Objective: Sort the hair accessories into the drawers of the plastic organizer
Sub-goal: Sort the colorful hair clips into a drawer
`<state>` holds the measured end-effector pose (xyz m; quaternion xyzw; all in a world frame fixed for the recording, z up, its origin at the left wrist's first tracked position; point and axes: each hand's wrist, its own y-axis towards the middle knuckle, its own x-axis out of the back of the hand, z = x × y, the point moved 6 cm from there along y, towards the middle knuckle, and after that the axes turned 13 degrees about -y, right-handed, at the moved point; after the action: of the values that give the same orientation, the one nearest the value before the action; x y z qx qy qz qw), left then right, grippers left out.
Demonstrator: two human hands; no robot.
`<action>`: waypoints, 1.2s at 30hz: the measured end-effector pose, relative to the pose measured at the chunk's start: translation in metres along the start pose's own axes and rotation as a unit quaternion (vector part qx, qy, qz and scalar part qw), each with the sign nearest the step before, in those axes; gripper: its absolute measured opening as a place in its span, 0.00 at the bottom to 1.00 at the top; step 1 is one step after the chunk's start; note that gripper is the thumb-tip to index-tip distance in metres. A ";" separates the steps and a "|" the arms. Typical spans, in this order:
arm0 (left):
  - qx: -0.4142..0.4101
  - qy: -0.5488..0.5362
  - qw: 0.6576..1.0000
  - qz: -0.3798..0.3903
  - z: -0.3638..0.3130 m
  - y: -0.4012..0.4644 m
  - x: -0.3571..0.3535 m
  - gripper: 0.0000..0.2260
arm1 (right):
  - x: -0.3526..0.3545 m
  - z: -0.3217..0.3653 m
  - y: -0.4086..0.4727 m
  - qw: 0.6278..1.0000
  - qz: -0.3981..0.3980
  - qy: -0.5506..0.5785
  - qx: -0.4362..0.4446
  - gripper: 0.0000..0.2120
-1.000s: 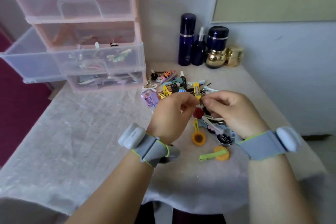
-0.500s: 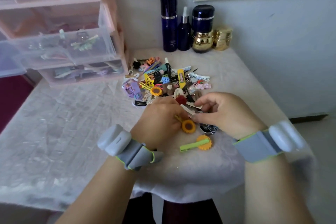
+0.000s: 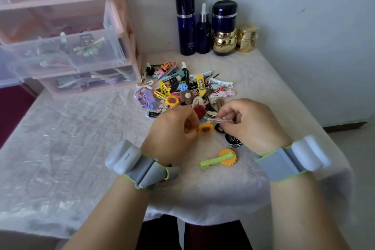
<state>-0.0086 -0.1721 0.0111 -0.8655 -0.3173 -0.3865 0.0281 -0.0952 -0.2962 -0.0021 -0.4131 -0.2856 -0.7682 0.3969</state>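
Note:
A heap of colourful hair accessories (image 3: 182,87) lies on the white cloth in the middle of the table. My left hand (image 3: 172,134) pinches the stem of an orange sunflower clip (image 3: 206,128) just in front of the heap. My right hand (image 3: 249,124) grips a thin silver and pink clip (image 3: 215,121) by one end. A second sunflower clip with a green bar (image 3: 220,159) rests on the cloth between my wrists. The pink plastic organizer (image 3: 119,18) stands at the back left with its clear drawers (image 3: 95,53) pulled out, clips inside them.
Dark blue bottles (image 3: 185,20) and gold jars (image 3: 246,38) stand against the back wall. A dark round accessory (image 3: 233,140) lies under my right hand. The table's cloth (image 3: 71,148) hangs over the front edge. A wall closes off the right side.
Both hands dropped toward the near edge of the heap. My left hand took hold of the sunflower clip and my right hand a thin clip. The view shifted right and down.

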 end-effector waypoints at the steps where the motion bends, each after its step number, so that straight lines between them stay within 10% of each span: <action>1: 0.007 -0.012 1.000 -0.009 0.002 0.000 0.002 0.05 | 0.002 -0.001 0.000 1.000 -0.021 0.005 -0.002 0.12; 6: 0.104 -0.166 0.979 -0.061 0.016 0.008 0.008 0.08 | 0.019 -0.012 -0.001 0.989 -0.121 0.084 -0.032 0.13; 12: 0.232 -0.541 0.806 -0.061 0.012 0.012 -0.005 0.09 | 0.021 0.000 0.000 0.975 -0.126 0.181 0.007 0.14; 19: 0.289 -0.624 0.725 0.044 -0.003 0.009 -0.025 0.09 | 0.016 0.018 -0.001 0.977 -0.064 0.181 0.089 0.18; 36: 0.261 -0.601 0.755 -0.017 0.010 0.011 -0.028 0.08 | 0.012 -0.018 -0.004 0.993 0.041 -0.102 -0.039 0.08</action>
<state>-0.0095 -0.1925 -0.0133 -0.8733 -0.3722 0.3104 0.0502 -0.1103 -0.3124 -0.0012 -0.5160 -0.2774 -0.7156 0.3805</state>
